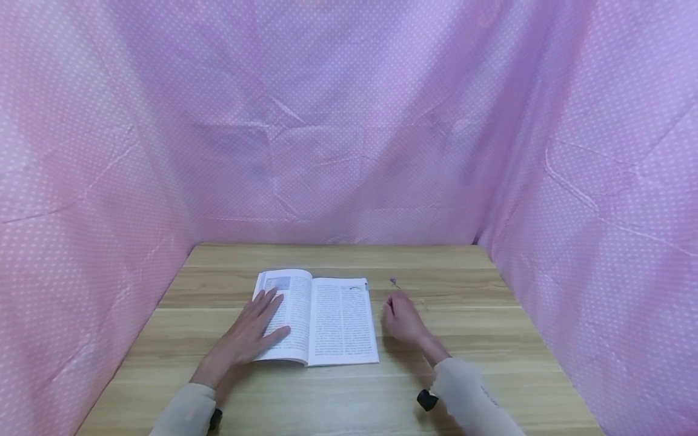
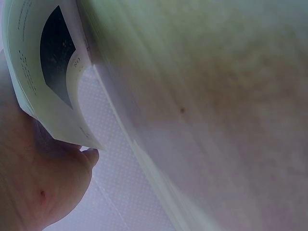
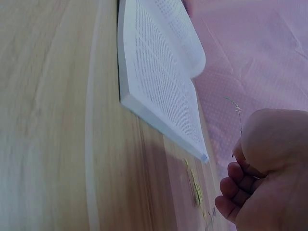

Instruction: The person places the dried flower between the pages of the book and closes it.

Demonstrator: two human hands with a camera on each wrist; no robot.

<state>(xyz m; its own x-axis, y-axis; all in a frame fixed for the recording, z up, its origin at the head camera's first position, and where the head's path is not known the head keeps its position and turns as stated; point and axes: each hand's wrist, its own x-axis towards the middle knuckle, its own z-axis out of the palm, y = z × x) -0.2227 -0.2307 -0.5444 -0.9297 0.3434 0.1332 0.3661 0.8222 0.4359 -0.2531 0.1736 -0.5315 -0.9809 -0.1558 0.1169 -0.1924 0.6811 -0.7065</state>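
An open book (image 1: pixel 343 327) lies on the wooden table, both printed pages facing up. On its left page rests my left hand (image 1: pixel 253 330), fingers spread and straight. The left wrist view shows a curved leaf of the book (image 2: pixel 29 57) beside that hand (image 2: pixel 43 178). Right of the book, my right hand (image 1: pixel 403 318) is curled, its thumb and finger pinching a thin flower sprig (image 3: pixel 238 109). The sprig's small purplish head (image 1: pixel 392 280) sticks out beyond the fist. Below the right hand (image 3: pixel 269 168), a yellow-green sprig (image 3: pixel 195 185) lies on the table near the book.
The wood-grain table (image 1: pixel 338 399) ends at a pink dotted curtain (image 1: pixel 349 151), which also hangs on both sides. Near the top of the right page is a thin dark curved line (image 1: pixel 355 287); I cannot tell whether it is a stem or print.
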